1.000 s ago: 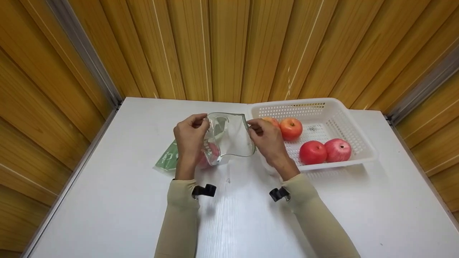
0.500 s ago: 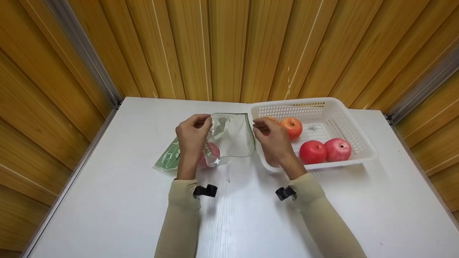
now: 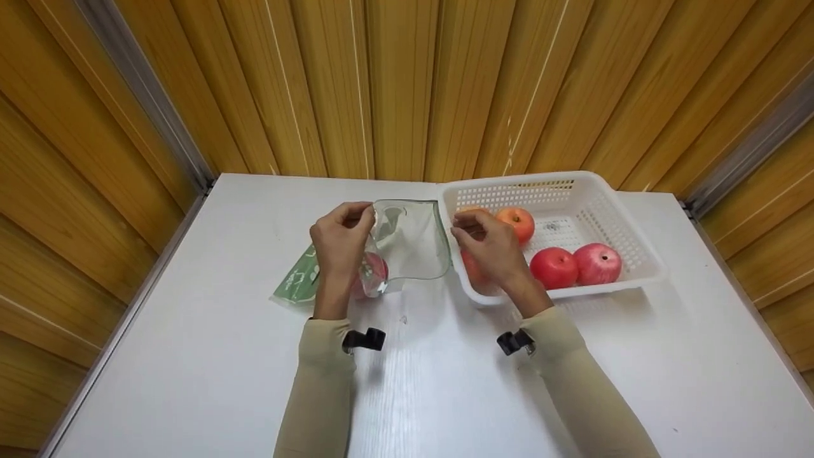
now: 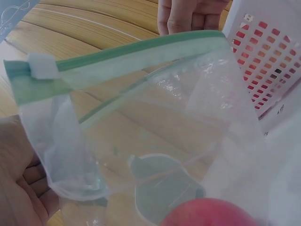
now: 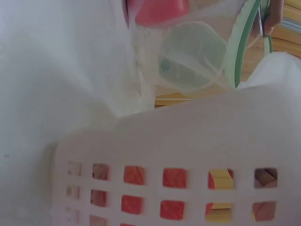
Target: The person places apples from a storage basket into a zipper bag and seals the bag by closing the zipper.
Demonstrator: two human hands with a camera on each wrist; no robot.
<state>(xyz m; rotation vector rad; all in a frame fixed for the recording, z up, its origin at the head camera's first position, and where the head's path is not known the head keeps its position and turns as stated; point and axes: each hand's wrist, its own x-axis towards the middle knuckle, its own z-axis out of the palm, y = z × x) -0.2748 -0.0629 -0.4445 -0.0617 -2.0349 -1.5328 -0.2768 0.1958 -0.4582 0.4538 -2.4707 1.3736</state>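
My left hand (image 3: 343,238) pinches the left edge of a clear zip bag (image 3: 413,245), whose mouth gapes toward the basket. The bag has a green zip rim (image 4: 141,52) and a white slider (image 4: 43,66). A red apple (image 3: 374,273) lies inside it, partly behind my left hand. Over the left side of a white basket (image 3: 636,248) is my right hand (image 3: 493,248), with loosely bent fingers and nothing held. Near it are an orange-red apple (image 3: 516,224) and a partly covered one (image 3: 474,270).
Two more apples, one red (image 3: 554,268) and one pink-streaked (image 3: 598,263), sit at the basket's front. Flat green printed plastic (image 3: 299,280) lies left of my left wrist on the white table (image 3: 191,356). Wood-look panels (image 3: 400,89) stand behind.
My right hand has let go of the bag's right edge and moved right, over the basket. My left hand still pinches the bag, nearly in place.
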